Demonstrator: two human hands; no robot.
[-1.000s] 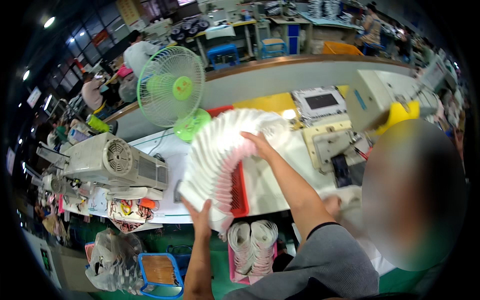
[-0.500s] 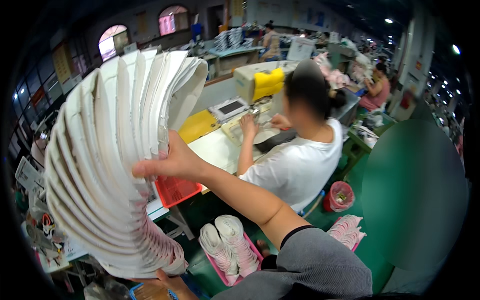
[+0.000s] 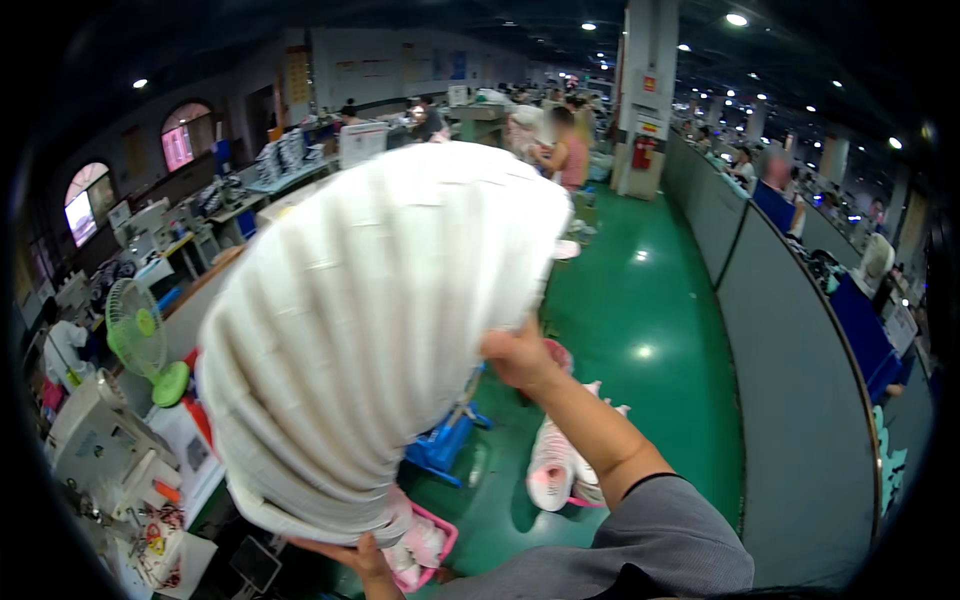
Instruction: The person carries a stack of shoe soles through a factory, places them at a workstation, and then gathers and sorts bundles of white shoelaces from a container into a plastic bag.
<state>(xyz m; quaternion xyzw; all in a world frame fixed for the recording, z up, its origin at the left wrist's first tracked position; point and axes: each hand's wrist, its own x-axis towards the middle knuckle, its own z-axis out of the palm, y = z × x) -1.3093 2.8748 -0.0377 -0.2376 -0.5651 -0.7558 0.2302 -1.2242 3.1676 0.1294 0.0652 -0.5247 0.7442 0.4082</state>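
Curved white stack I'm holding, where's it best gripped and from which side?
I'd support the curved white stack from beneath its lower end with the left grip; bring the right grip in from the right, to the inner edge of the upper part. It arches and looks layered, so one hold might let it sag.

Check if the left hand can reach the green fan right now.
Probably not: the left hand is busy at the lower end of the white stack, which bulks between it and the fan.
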